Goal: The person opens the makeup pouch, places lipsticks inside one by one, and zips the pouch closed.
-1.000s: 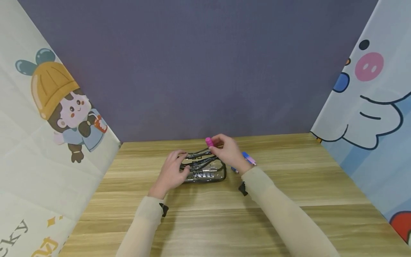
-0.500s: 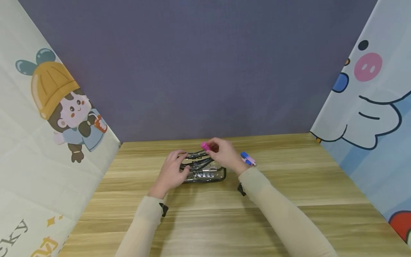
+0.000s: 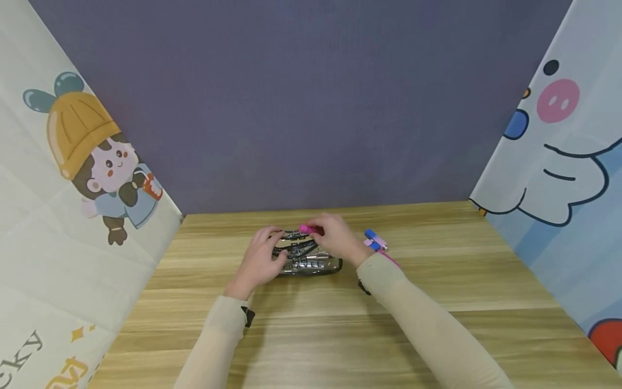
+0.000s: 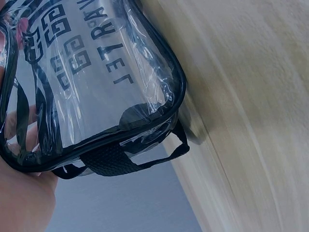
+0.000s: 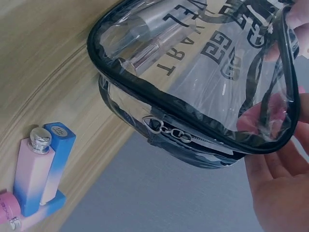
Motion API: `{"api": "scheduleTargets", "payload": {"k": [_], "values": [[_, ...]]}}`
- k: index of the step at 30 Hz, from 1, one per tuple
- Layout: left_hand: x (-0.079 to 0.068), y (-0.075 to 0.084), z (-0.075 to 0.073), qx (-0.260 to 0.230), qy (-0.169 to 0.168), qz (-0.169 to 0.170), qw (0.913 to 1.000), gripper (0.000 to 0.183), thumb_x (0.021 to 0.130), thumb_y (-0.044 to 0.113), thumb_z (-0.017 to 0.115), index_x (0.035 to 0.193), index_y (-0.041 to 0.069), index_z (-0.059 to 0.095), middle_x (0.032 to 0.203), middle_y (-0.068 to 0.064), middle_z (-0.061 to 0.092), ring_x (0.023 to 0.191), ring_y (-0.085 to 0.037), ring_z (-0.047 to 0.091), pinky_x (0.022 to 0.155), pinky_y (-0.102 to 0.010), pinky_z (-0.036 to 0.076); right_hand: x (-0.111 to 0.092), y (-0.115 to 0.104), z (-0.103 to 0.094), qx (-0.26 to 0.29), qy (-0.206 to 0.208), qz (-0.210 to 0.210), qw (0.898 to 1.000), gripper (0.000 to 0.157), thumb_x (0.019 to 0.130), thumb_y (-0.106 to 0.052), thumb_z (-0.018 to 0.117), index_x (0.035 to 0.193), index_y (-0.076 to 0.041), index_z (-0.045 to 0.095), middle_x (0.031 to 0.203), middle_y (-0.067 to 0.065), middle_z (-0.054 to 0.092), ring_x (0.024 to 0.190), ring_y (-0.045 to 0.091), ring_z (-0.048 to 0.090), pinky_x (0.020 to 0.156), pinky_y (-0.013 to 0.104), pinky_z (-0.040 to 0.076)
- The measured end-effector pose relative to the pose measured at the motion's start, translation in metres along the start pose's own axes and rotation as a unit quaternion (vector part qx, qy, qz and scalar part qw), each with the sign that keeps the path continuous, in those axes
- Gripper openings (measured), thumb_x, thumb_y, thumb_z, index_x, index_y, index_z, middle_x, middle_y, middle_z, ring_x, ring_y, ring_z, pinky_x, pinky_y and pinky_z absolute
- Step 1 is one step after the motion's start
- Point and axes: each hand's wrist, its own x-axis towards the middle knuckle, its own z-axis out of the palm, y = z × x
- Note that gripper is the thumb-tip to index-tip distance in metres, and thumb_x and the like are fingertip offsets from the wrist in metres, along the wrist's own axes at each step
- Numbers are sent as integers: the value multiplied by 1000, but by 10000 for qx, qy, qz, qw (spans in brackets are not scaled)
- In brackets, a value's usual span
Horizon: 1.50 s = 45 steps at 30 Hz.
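The right hand is clamping its fingers on a pink tube, now lying flatter than earlier at the clear bag's twelve o'clock, apparently entering; the left hand is gripping the bag at nine o'clock.

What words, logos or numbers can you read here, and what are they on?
"TRAVEL": clear pouch, beside square logos.
"cky": left wall cloth, start cut off.
Orange lettering below that: cut off, unreadable.
Blue-and-pink tube, end label: too small.
Pink cylinder, lettering: too blurred.
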Motion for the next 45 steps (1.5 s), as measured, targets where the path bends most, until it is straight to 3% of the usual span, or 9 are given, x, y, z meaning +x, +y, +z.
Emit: {"api": "scheduleTargets", "payload": {"k": [6,13,23,39,45], "values": [[1,1,-1,-22,4,39,10000,56,93,27,57,139,-4,57,146,-16,50,139,-35,39,117,-52,32,1,-4,-1,-330,-125,19,9994,28,93,-5,71,121,-1,72,110,11,71,91,19,65,78,28,58],[2,1,-1,-30,-34,-18,10000,55,92,26,57,139,-4,58,146,-15,50,140,-34,39,118,-50,31,2,-4,0,-349,-147,55,9993,27,93,-5,71,120,-1,72,111,11,71,95,21,66,82,30,58],[1,2,-3,-70,-53,-23,10000,53,94,26,57,139,-3,57,145,-16,50,140,-34,39,118,-51,31,-1,-9,-1,-397,-231,241,9987,30,96,-7,67,125,-1,70,124,12,68,116,28,63,101,42,53],[1,-1,-1,-59,13,-19,10000,54,93,25,58,139,-3,58,146,-14,50,139,-34,39,117,-52,33,-5,-7,-7,-270,10,32,9996,29,93,-6,69,122,-2,71,122,12,69,115,29,65,103,44,51],[1,-1,-1,-49,-26,-36,10000,54,94,26,56,140,-2,57,146,-13,50,140,-33,39,116,-52,33,-10,-9,-18,-135,101,36,9999,27,95,-6,68,122,-4,71,120,10,70,109,26,66,96,40,56]]}}
